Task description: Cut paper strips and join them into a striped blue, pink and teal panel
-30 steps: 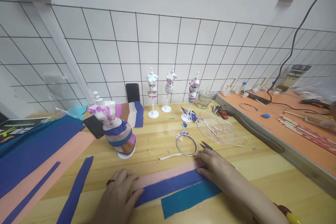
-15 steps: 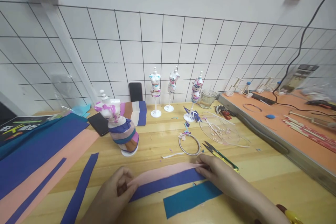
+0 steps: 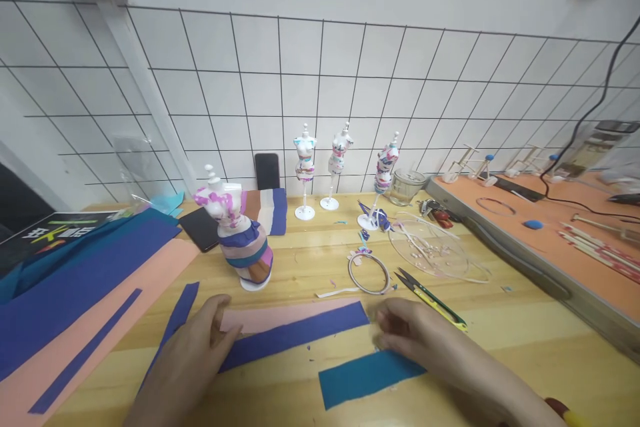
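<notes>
My left hand (image 3: 193, 347) lies on the left end of a pink fabric strip (image 3: 290, 313) and of the blue strip (image 3: 295, 337) overlapping it; its fingers are stretched out. The fingers of my right hand (image 3: 407, 330) are curled just off the strips' right end and smeared by motion. A teal fabric piece (image 3: 367, 377) lies below that hand on the wooden table (image 3: 500, 347). Yellow-handled snips (image 3: 433, 299) rest just beyond my right hand.
A mannequin bust wrapped in striped fabric (image 3: 239, 240) stands behind the strips. Three small mannequins (image 3: 340, 163) line the tiled wall. A wooden ring (image 3: 370, 273), a clear plate (image 3: 435, 253), a glass jar (image 3: 405, 187), large fabric sheets (image 3: 80, 287) at left, an orange board (image 3: 575, 240) at right.
The pink and blue strips now lie flat and farther left. My right hand has let go of their right end; my left hand has flattened onto their left end.
</notes>
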A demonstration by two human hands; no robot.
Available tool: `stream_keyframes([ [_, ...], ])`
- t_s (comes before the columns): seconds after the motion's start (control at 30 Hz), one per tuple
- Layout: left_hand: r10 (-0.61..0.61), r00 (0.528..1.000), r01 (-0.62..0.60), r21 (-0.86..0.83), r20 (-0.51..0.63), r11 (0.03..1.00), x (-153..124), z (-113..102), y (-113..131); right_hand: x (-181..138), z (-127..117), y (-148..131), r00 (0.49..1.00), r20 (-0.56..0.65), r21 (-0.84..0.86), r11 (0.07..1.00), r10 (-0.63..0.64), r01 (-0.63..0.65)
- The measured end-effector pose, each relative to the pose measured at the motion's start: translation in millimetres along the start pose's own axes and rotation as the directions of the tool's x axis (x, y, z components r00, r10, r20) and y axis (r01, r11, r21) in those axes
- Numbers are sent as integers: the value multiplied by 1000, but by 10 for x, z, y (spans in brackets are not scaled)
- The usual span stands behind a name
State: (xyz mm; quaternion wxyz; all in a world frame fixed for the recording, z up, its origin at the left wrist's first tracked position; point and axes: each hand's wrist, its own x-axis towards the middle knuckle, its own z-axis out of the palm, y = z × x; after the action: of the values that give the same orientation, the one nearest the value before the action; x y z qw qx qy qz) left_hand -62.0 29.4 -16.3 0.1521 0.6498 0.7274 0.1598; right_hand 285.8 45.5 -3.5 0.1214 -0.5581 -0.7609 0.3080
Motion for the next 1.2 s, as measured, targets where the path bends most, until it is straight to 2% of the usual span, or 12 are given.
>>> stream_keyframes([
  [0.1,118,975,-105,79,-188,991,-24,22,21,-71,-22,-92,990,119,-5,997,-77,78],
  [0.17,197,954,-186,66,-228,980,-49,51,58,-95,-18,-145,987,136,-25,996,-85,89],
  [0.23,249,943,-256,-4,-219,967,-80,89,110,-100,-8,-164,989,133,-25,997,-64,68],
  [0.37,360,918,-380,-110,-163,918,-142,160,220,-93,0,-128,994,98,1,999,-47,47],
  [0.5,420,902,-431,-143,-100,891,-181,176,302,-114,-6,-117,988,149,-6,999,-47,48],
  [0.6,459,885,-465,-157,-77,871,-227,163,344,-147,21,-167,978,195,51,996,-77,68],
  [0.7,520,854,-515,-182,-26,837,-308,153,389,-179,112,-271,975,180,108,988,-130,112],
  [0.8,582,806,-557,-195,104,807,-386,151,467,-195,237,-386,975,107,133,974,-197,182],
  [0.9,590,759,-563,-178,276,807,-409,157,568,-193,294,-425,965,67,180,954,-253,238],
  [1.03,581,713,-583,-129,393,802,-366,144,659,-155,167,-296,977,11,169,964,-212,207],
  [1.1,588,695,-596,-124,414,793,-343,120,676,-127,67,-201,986,-16,79,983,-166,166],
  [1.2,588,694,-599,-120,415,792,-335,87,677,-98,-25,-112,992,16,11,992,-127,127],
])
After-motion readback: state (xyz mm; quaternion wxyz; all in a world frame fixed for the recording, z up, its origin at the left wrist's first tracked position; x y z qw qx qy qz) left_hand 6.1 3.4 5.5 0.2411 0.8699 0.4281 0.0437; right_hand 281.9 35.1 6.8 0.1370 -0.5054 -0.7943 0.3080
